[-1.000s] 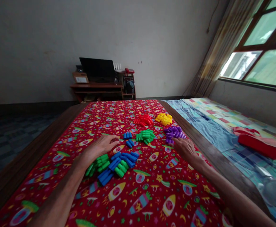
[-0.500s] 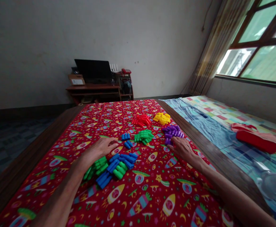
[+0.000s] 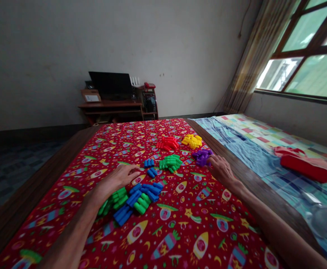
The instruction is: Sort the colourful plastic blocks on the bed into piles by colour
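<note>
My right hand (image 3: 221,170) touches the near right side of a heap of purple toy pieces (image 3: 202,157), its fingers loosely curled and a little apart. Over the cloth on the left, my left hand (image 3: 124,175) is open and holds nothing, thumb apart from the fingers. Just right of its fingertips lie small blue pieces (image 3: 149,163). Nearer me is a mixed group of blue pieces (image 3: 134,198) and green pieces (image 3: 142,203), partly behind my left forearm. A separate green heap (image 3: 171,162) lies between my hands. All the pieces look like short ribbed plastic tubes.
A red heap (image 3: 167,143) and a yellow heap (image 3: 192,141) lie farther back on the patterned red cloth (image 3: 177,239). Dark wooden edges (image 3: 253,186) flank it. On the right are a checkered bed cover (image 3: 253,130), a red bag (image 3: 303,166) and a fan (image 3: 326,220).
My right hand has moved slightly away and to the right, and the purple pieces have drawn together into a tighter heap farther from me. My left hand has barely moved.
</note>
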Tool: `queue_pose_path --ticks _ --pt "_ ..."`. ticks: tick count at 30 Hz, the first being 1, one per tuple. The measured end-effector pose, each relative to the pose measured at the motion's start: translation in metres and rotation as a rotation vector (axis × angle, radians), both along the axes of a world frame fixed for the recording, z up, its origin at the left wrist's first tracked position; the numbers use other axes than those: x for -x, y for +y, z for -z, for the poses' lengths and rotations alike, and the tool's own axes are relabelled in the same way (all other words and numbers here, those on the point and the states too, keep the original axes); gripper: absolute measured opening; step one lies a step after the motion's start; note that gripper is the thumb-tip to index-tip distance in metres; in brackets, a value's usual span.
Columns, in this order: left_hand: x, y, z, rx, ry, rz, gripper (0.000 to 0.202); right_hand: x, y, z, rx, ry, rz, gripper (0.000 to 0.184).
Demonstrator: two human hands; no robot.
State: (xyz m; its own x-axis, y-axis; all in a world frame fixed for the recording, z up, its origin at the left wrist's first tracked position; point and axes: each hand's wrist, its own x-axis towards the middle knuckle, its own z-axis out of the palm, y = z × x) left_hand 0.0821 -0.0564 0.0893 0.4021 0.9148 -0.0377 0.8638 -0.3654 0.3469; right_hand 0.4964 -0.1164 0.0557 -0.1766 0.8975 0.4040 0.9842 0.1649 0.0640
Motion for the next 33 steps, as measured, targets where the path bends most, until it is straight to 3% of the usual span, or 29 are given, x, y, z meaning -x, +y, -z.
queue_pose_path --ticks 5,11,16,20,23,26,29,33 --pt "0.002 0.002 0.003 -0.001 0.000 0.006 0.042 -0.019 0.012 -0.011 -0.077 0.178 -0.026 0.021" --pt "0.003 0.001 0.005 -0.006 0.020 0.027 0.045 -0.045 0.035 -0.008 -0.001 0.208 -0.064 0.029" --pt "0.005 0.000 0.001 -0.007 -0.016 0.025 0.042 -0.051 0.033 -0.001 -0.053 0.237 -0.144 0.027" --pt "0.010 0.000 -0.006 -0.003 -0.016 -0.006 0.044 -0.047 0.026 -0.007 -0.136 0.265 -0.146 0.026" --pt "0.017 -0.001 -0.012 -0.025 -0.002 -0.067 0.048 -0.027 0.017 -0.018 -0.179 0.333 -0.214 0.027" --pt "0.029 -0.011 -0.010 -0.064 -0.001 -0.120 0.054 0.014 0.003 -0.025 -0.114 0.454 -0.379 0.026" --pt "0.043 -0.035 0.004 -0.117 -0.051 -0.136 0.060 0.064 -0.016 -0.020 0.046 0.511 -0.597 0.026" --pt "0.053 -0.081 0.036 -0.107 -0.144 -0.089 0.076 0.121 -0.032 0.006 0.106 0.441 -0.825 0.039"
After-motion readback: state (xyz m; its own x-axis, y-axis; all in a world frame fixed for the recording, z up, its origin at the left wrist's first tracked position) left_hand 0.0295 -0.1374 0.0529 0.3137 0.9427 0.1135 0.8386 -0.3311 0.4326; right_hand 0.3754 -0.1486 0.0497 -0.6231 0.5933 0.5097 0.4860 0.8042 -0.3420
